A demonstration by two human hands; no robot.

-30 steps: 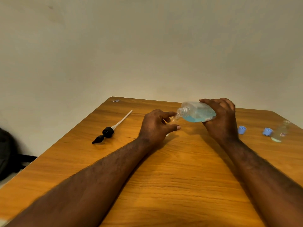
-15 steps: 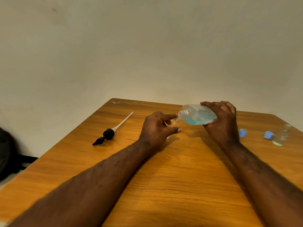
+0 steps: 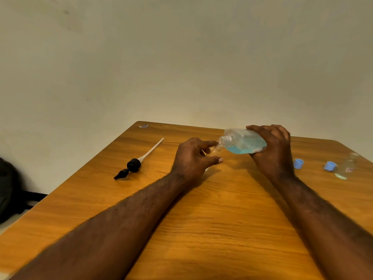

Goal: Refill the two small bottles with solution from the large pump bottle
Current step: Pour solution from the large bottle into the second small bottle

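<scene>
Pour held steady; fill goes on
Right hand [image 3: 276,156], grip closed round the tilted pump bottle [image 3: 244,141], neck at the small bottle [image 3: 216,148] pinched in the left hand [image 3: 191,158]; tilt barely changed (flow unclear). Second bottle [image 3: 346,168] waits on the table [image 3: 222,219], right.

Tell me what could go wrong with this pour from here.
1. The large bottle lies nearly level in the right hand, its wide neck at the tiny mouth of the small bottle; tipping further could spill blue solution over the left hand and table.
2. Fingers hide most of the small bottle, so overfilling may go unnoticed.
3. The other small bottle stands near the table's right edge; a forearm could topple it.
</scene>
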